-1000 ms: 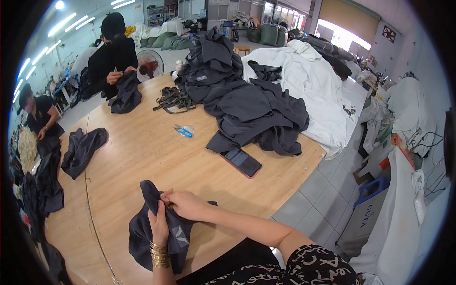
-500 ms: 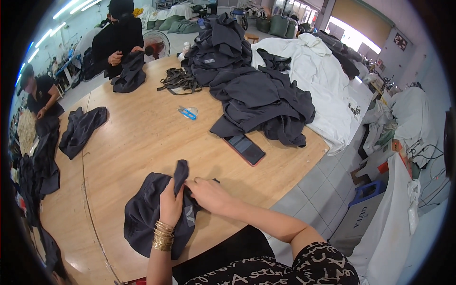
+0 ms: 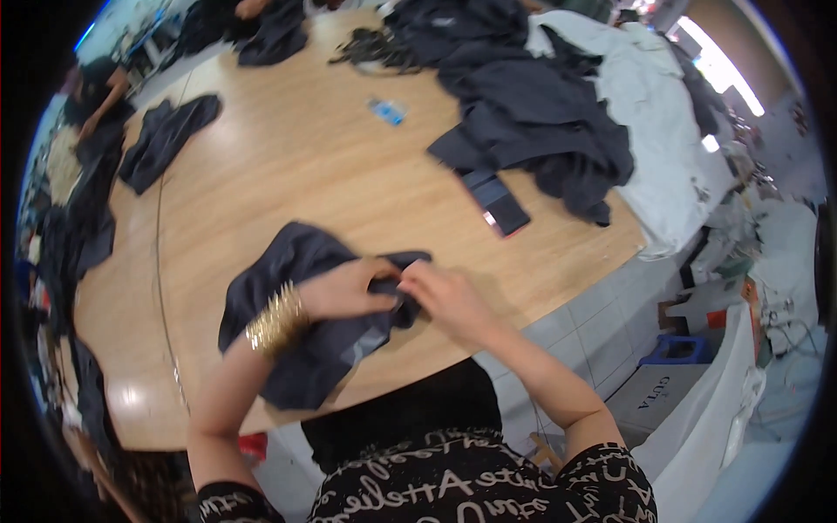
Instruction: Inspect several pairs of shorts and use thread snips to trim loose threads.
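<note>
A dark grey garment [image 3: 301, 370] lies crumpled near the front edge of the table, a pale grey patch on its lower right part. My left hand [image 3: 344, 289], under gold bangles at the wrist, rests over it with thumb and fingers curved round a fold. Close by on the right, my right hand [image 3: 445, 298] pinches the cloth with its fingertips, almost touching the left fingers. The cloth right between the two hands is partly hidden and blurred.
Farther back on the wooden table [image 3: 288, 157] lie a phone [image 3: 497, 202], blue thread snips [image 3: 386, 111], a tangle of dark straps [image 3: 379, 50] and another dark garment [image 3: 167, 139]. A large dark garment pile [image 3: 532, 113] stands beside white cloth [image 3: 649, 148]. People are at the far left.
The view has tilted downward. My left hand has turned from an upright hold to lie across the garment, and both hands have shifted right. The upright cloth end is now lowered between them.
</note>
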Demonstrator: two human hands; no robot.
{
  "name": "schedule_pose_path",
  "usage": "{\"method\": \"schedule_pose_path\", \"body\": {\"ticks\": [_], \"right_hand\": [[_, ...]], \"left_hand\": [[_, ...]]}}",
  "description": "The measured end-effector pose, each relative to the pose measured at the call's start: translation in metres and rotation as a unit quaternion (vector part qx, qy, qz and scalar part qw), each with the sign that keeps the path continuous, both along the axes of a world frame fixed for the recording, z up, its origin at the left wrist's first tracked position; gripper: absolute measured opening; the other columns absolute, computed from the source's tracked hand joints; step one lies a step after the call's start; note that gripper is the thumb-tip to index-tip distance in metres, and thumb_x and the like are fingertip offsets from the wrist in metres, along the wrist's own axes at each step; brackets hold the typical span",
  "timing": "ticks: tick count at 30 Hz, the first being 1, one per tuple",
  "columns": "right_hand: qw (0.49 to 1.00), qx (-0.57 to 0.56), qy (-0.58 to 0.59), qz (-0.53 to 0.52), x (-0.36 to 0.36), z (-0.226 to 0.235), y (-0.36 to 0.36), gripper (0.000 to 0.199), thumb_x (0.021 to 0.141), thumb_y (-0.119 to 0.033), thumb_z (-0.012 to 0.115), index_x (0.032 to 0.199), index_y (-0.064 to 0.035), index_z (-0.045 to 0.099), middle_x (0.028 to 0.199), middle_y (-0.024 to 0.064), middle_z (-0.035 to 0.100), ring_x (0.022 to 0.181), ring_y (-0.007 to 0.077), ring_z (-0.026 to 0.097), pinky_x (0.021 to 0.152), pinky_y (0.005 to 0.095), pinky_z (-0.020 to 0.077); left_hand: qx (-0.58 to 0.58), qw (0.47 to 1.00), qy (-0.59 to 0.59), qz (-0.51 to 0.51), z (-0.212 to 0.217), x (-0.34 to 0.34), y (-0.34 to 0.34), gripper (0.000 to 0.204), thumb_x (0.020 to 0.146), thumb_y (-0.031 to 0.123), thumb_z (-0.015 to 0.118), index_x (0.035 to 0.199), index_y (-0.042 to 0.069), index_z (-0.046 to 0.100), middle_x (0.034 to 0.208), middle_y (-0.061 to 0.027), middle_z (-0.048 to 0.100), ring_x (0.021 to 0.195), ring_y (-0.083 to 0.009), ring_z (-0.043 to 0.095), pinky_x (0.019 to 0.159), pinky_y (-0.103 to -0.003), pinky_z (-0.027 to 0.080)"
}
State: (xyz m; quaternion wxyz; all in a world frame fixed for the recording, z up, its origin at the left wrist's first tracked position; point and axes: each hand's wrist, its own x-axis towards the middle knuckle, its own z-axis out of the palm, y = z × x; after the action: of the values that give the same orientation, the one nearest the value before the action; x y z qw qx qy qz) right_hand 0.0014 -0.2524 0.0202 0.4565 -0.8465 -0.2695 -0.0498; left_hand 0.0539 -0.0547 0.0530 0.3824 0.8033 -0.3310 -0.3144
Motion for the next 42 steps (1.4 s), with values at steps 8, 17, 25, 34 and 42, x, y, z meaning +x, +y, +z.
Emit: {"method": "schedule_pose_path", "body": {"ticks": [8, 17, 25, 34, 42], "right_hand": [[0.997, -0.026, 0.006, -0.068, 0.0, 0.008, 0.003, 0.014, 0.088, -0.018, 0.06, 0.088, -0.0057, 0.053, 0.072, 0.0127, 0.059, 0.068, 0.0306, 0.06, 0.057, 0.0372, 0.0458], [0.996, -0.051, -0.071, -0.002, 0.003, 0.025, 0.001, 0.016, 0.083, -0.019, 0.064, 0.083, -0.005, 0.057, 0.083, 0.0057, 0.054, 0.068, 0.0247, 0.058, 0.056, 0.0344, 0.0462], [0.965, 0.043, 0.256, 0.025, 0.01, 0.049, 0.002, 0.021, 0.083, -0.023, 0.067, 0.076, -0.0039, 0.061, 0.062, 0.0021, 0.054, 0.054, 0.0098, 0.056, 0.049, 0.0267, 0.0426], [0.845, 0.15, 0.51, 0.049, 0.024, 0.045, 0.017, 0.025, 0.087, -0.024, 0.064, 0.073, -0.0039, 0.062, 0.052, -0.0013, 0.051, 0.042, 0.0037, 0.046, 0.038, 0.018, 0.0329], [0.937, 0.126, 0.3, 0.124, 0.017, 0.028, 0.019, 0.026, 0.085, -0.007, 0.062, 0.111, -0.0053, 0.064, 0.082, 0.0018, 0.057, 0.061, 0.0044, 0.053, 0.055, 0.0188, 0.0417]], "left_hand": [[0.093, 0.989, -0.033, -0.11, 0.017, 0.043, 0.013, 0.029, 0.087, 0.013, 0.055, 0.113, 0.0, 0.061, 0.102, -0.0137, 0.066, 0.09, -0.0223, 0.063, 0.08, -0.032, 0.048], [0.205, 0.908, -0.364, -0.027, 0.055, 0.015, -0.014, 0.016, 0.083, 0.015, 0.062, 0.081, -0.002, 0.062, 0.081, -0.0142, 0.065, 0.077, -0.0238, 0.065, 0.068, -0.033, 0.052], [-0.156, 0.906, 0.254, 0.3, 0.026, -0.033, 0.0, 0.02, 0.092, 0.017, 0.056, 0.096, -0.002, 0.062, 0.074, -0.0025, 0.059, 0.057, -0.0046, 0.053, 0.049, -0.02, 0.049], [-0.342, 0.858, 0.148, 0.353, -0.029, -0.091, -0.003, 0.017, 0.09, 0.008, 0.059, 0.101, -0.005, 0.062, 0.091, -0.0045, 0.056, 0.076, -0.0091, 0.061, 0.065, -0.021, 0.049], [-0.36, 0.807, 0.236, 0.403, -0.023, -0.094, 0.005, 0.017, 0.094, 0.014, 0.053, 0.098, -0.002, 0.059, 0.085, -0.0024, 0.055, 0.072, -0.0062, 0.054, 0.071, -0.027, 0.056]]}}
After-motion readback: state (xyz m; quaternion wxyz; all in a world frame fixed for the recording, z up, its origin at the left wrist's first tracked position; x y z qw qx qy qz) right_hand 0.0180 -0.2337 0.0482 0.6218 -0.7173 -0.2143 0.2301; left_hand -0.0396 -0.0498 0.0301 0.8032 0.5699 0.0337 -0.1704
